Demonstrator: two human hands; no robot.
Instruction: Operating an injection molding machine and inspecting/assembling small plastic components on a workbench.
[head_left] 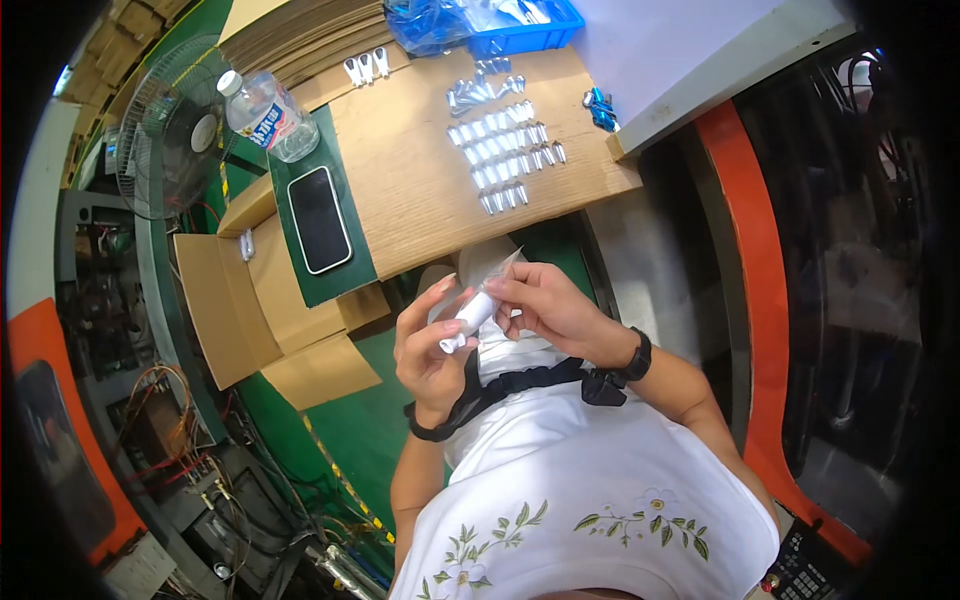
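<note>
Close to my chest, both hands hold one small white tube-shaped part (467, 320) inside a clear plastic sleeve (497, 268). My left hand (432, 345) cradles the tube from below and the left. The fingers of my right hand (548, 305) pinch its upper end and the sleeve. On the cardboard-covered bench (405, 190) ahead lie rows of several small shiny bagged parts (505, 150).
A black phone (319, 219) lies on a green mat at the bench's left. A water bottle (268, 114) and a fan (170, 128) stand further left. A blue bin (520, 25) with bagged parts sits at the back. An open cardboard box (235, 300) hangs at the lower left.
</note>
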